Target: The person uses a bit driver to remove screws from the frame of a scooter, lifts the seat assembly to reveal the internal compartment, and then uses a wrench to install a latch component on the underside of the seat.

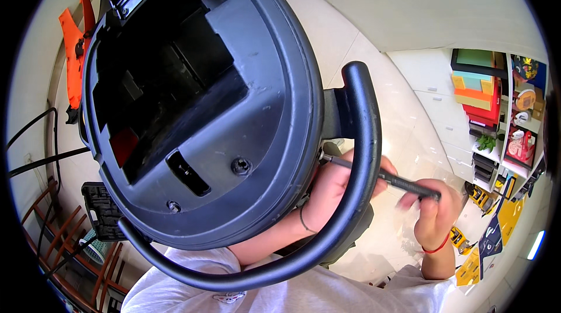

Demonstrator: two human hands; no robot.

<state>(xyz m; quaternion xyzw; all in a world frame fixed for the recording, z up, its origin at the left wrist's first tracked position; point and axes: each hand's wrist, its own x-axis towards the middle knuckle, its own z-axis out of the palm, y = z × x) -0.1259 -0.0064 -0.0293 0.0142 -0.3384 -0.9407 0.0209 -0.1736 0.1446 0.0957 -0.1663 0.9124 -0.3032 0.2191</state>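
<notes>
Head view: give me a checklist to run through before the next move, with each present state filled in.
1. Left hand on the dark tool: ok, though partly hidden.
2. Right hand firmly gripping the tool's outer end: cannot tell; its fingers are blurred.
3. Tool's inner end seated at the side of the dark housing: cannot tell; too small.
4. Full view of the tool: not ok; the curved black bar crosses in front.
5. Left hand clear of the housing: cannot tell; they overlap in view.

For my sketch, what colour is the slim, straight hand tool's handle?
The tool's handle is black, clearest in the head view.
</notes>
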